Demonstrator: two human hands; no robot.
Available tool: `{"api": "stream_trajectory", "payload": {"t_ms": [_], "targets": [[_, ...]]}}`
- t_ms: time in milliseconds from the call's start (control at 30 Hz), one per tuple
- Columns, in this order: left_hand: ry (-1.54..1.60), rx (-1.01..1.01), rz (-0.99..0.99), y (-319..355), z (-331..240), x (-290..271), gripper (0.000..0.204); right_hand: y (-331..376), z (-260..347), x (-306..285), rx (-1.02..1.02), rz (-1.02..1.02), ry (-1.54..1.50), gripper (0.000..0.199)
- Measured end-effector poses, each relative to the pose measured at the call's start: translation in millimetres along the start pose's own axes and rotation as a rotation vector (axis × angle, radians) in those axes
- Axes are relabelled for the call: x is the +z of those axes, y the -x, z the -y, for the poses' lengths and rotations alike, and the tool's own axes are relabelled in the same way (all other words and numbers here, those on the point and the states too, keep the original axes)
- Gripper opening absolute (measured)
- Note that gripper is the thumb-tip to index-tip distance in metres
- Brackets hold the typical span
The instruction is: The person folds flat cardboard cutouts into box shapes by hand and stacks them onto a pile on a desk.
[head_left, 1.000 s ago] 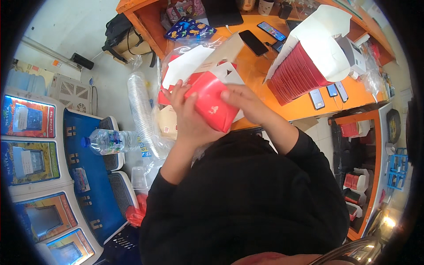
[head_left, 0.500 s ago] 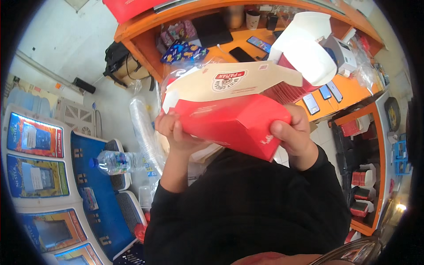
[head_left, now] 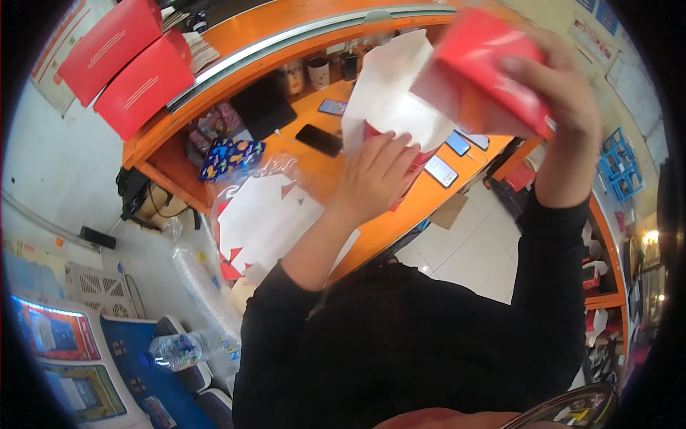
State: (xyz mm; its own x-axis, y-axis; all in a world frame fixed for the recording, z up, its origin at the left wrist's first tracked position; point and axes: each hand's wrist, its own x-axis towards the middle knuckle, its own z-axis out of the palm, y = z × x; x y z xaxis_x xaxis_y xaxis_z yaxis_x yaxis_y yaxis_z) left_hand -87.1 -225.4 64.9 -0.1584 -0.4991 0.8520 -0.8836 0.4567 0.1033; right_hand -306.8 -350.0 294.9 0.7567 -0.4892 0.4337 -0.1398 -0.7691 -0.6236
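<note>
Box (head_left: 479, 64), red, raised, grasped in right hand (head_left: 561, 82); left hand (head_left: 375, 175) unclenched, laid against carton stack (head_left: 386, 86).

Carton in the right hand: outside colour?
The carton is red outside; best seen in the head view, slightly blurred.

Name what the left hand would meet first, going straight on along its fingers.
Probably the white inside of the stacked red cartons, just beyond the left hand; depth is unclear.

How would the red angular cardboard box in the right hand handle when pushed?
The red angular cardboard box is probably light: the right hand alone holds it aloft. Its flat-sided shape suggests it won't readily roll; the glossy sheen may make it slippery.
</note>
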Motion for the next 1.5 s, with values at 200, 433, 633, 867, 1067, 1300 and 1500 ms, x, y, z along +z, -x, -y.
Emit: {"api": "stream_trajectory", "payload": {"t_ms": [200, 433, 633, 867, 1067, 1300, 1500], "targets": [[-0.023, 0.030, 0.051, -9, 35, 38, 0.020, -62, -27, 89, 0.043, 0.227, 0.195, 0.030], [0.044, -0.056, -0.073, -8, 29, 46, 0.021, -47, -63, 118, 0.117, 0.292, 0.587, 0.027], [0.083, -0.097, -0.112, -7, 27, 59, 0.021, -36, -80, 137, 0.148, 0.410, 0.669, 0.027], [0.190, -0.064, -0.143, 0, 35, 65, 0.014, -21, -100, 166, 0.089, 0.224, 0.572, 0.023], [0.181, -0.078, -0.148, 5, 41, 74, 0.015, -18, -91, 173, 0.193, 0.250, 0.568, 0.036], [0.271, -0.223, -0.085, 1, 37, 71, 0.009, -7, -82, 173, 0.169, 0.319, 0.495, 0.056], [0.171, -0.127, -0.086, 1, 33, 52, 0.021, 5, -85, 183, -0.162, -0.086, 0.448, 0.046]]}}
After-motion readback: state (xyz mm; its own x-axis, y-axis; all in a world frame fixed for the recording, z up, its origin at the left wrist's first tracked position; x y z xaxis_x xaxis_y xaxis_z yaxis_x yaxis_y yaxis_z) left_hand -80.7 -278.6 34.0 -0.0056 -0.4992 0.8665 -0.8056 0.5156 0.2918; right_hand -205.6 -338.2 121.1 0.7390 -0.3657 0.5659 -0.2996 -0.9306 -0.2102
